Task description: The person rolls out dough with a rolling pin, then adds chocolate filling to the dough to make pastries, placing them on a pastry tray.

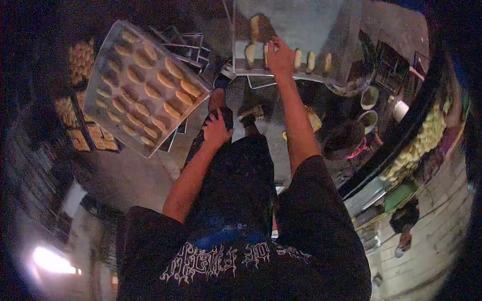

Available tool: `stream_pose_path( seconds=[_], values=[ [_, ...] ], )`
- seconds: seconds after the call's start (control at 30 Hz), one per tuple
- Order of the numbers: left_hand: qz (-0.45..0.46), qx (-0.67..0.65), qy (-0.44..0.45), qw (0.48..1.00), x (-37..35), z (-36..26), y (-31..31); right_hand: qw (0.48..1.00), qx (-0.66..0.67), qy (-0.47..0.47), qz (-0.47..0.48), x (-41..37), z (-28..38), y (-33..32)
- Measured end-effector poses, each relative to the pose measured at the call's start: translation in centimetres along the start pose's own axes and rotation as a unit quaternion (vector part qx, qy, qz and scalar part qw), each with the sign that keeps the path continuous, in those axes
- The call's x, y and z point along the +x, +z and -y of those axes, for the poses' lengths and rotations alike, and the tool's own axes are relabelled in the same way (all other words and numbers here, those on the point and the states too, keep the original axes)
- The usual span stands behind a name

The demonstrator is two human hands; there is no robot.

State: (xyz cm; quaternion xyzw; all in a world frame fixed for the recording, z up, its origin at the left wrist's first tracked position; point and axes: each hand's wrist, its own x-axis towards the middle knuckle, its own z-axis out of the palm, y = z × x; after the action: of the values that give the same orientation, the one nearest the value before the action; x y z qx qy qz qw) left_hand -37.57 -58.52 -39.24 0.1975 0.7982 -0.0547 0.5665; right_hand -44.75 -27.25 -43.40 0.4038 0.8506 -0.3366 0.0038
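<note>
My right hand (281, 56) reaches over a pale flat tray (316, 30), its fingers drawn together at an oblong dough piece (266, 54) that the hand partly covers. Along the tray's near edge lies a row of similar pieces, with one dough piece (250, 52) to the left of the hand and another dough piece (311, 61) to its right. A larger yellowish-brown lump (258, 27) sits farther up the tray. My left hand (217, 130) rests on my left knee, fingers spread, holding nothing.
To the left, a tilted tray (95, 100) bears rows of oblong dough pieces above stacked metal frames (193, 47). Bowls (369, 98) and a dark round pan (344, 140) stand at right. Beyond a dark curved edge lies a pale chopped heap (416, 145). A person's foot (401, 248) shows lower right.
</note>
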Motion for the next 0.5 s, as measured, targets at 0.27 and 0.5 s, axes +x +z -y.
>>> stream_pose_path(
  seconds=[0.27, 0.5],
  values=[
    [-0.024, 0.063, 0.033, 0.997, 1.2, 0.6, 3.6, 0.987, 0.090, 0.077, -0.113, -18.0, -2.3, -14.9],
    [0.009, 0.164, 0.071, 0.984, -1.4, -4.1, 4.1, 0.856, 0.067, 0.182, -0.478, -43.3, -9.8, -32.2]
  ],
)
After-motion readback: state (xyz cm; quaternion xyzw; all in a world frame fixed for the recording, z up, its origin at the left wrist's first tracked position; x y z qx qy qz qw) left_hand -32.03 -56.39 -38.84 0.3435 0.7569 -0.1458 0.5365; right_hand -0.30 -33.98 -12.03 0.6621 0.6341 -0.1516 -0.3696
